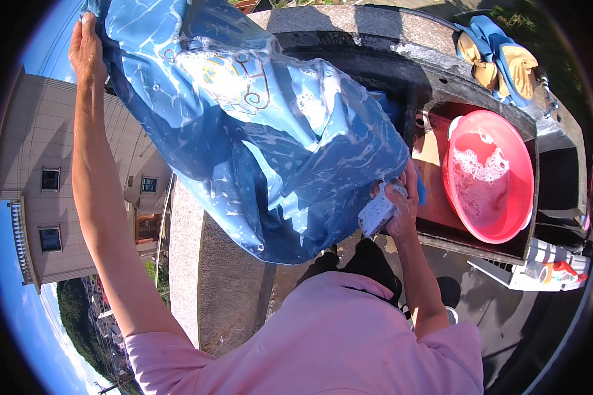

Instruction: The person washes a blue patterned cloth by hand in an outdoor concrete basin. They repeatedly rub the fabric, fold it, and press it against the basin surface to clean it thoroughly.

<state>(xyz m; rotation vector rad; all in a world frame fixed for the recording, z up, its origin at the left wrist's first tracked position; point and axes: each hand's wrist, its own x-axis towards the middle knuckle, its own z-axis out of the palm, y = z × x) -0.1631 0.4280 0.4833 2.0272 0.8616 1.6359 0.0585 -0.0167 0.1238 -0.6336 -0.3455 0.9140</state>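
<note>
A wet blue cloth (296, 148) with soap suds and a printed or stitched pattern hangs stretched between my hands. My left hand (88, 52), raised at the upper left, grips its top corner. Low on the cloth's other side, my right hand (400, 207) holds a scrubbing brush (377, 212) with foamy white bristles, and its fingers also seem to touch the cloth's edge. A pink plastic basin (524, 182) with sudsy water stands to the right of that hand.
The basin sits in a dark-rimmed stone sink (427, 197). Blue and tan cloth (504, 59) lies on the ledge near a faucet (548, 94). A speckled stone parapet (185, 261) runs at the left. A white rack-like item (524, 276) stands at the lower right.
</note>
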